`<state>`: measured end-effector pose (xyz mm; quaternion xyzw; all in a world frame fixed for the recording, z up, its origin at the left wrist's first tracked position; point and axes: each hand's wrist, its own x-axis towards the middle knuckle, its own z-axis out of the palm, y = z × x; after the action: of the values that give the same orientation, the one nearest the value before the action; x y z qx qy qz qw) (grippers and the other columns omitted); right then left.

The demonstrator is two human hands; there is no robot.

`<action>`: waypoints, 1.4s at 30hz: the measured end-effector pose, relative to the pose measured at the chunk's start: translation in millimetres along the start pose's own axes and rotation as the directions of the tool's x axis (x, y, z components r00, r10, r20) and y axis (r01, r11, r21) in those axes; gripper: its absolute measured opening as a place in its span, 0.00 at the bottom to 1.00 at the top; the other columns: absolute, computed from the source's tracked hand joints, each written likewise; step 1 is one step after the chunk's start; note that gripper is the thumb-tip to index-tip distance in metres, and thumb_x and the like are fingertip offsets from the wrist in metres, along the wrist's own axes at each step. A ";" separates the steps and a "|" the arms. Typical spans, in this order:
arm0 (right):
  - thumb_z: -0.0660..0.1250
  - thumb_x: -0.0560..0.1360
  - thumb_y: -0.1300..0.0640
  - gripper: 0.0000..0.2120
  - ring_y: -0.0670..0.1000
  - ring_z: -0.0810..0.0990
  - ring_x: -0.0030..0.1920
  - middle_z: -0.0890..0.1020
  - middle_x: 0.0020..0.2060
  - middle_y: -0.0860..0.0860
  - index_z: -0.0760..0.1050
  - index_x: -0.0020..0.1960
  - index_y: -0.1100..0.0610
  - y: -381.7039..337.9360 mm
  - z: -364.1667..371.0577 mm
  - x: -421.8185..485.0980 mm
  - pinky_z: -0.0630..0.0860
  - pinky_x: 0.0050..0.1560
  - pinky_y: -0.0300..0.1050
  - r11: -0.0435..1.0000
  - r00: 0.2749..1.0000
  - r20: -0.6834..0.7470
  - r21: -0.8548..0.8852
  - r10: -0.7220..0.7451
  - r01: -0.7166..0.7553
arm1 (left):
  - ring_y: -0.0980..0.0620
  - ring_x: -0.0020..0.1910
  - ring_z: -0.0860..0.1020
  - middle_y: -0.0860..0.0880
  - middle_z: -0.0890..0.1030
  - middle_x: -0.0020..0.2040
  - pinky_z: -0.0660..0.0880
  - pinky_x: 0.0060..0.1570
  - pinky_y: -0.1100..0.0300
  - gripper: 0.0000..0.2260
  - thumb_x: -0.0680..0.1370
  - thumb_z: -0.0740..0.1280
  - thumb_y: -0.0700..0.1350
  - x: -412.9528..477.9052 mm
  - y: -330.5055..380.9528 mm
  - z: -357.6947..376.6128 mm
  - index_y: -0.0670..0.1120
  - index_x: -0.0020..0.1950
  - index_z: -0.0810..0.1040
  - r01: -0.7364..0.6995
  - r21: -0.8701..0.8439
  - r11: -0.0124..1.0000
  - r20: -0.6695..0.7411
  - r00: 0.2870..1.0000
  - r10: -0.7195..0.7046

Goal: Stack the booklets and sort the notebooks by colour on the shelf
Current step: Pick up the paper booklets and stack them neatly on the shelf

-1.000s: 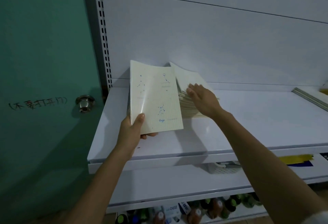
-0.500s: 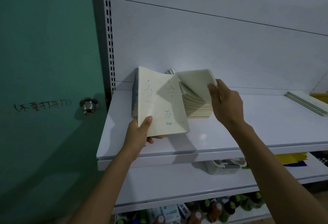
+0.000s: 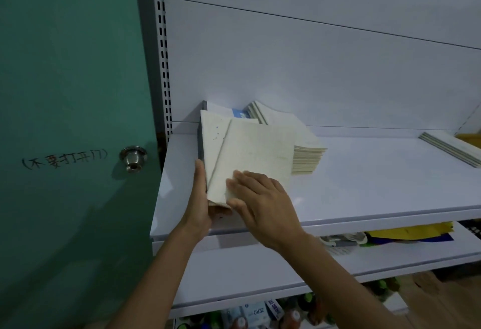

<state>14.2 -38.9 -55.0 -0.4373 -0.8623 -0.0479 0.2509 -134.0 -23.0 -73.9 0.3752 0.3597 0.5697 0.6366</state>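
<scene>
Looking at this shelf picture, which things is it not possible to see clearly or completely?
All in the head view:
1. Left hand: its fingers are hidden under the cream booklets it holds.
2. Right hand: blurred; pinching or only pressing them is unclear.
3. Blue-labelled booklet: mostly covered by those booklets; label unreadable.
4. Grey notebooks: cut off by the right edge.

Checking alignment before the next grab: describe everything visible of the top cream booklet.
The top cream booklet is thin, closed, paper-covered with faint marks, lying skewed over a blue-dotted booklet at the left end of the white shelf. The right hand presses flat on its near corner; the left hand grips the pair's left edge.
</scene>
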 end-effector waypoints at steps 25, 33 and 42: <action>0.70 0.66 0.44 0.20 0.52 0.83 0.48 0.85 0.48 0.49 0.79 0.55 0.52 86.1 -129.9 -123.6 0.82 0.45 0.53 0.039 0.699 0.309 0.900 0.644 -0.434 | 0.55 0.33 0.78 0.52 0.80 0.36 0.73 0.26 0.60 0.07 0.72 0.69 0.51 -66.7 -60.1 145.1 0.51 0.46 0.81 -0.266 0.153 0.952 -0.048 0.960 0.276; 0.69 0.67 0.47 0.15 0.52 0.82 0.47 0.85 0.43 0.46 0.80 0.51 0.52 169.9 -200.5 -251.5 0.78 0.49 0.56 0.111 0.536 0.132 0.911 0.834 -0.397 | 0.54 0.52 0.81 0.54 0.83 0.53 0.79 0.48 0.54 0.14 0.72 0.69 0.53 -78.4 -139.3 284.2 0.52 0.57 0.78 -0.158 0.237 0.959 0.234 0.967 0.102; 0.69 0.67 0.46 0.15 0.46 0.83 0.43 0.85 0.43 0.41 0.78 0.52 0.48 237.0 -258.1 -368.1 0.78 0.45 0.49 0.156 0.363 -0.014 0.918 0.932 -0.364 | 0.59 0.52 0.81 0.58 0.83 0.52 0.76 0.46 0.68 0.16 0.72 0.68 0.52 -92.3 -202.7 419.0 0.50 0.58 0.77 -0.149 0.241 0.959 0.467 0.884 0.020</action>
<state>480.5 -240.4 -37.8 -0.5780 -0.3344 0.3349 0.6648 320.8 -157.3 -58.4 0.5982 0.2561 0.4375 0.6206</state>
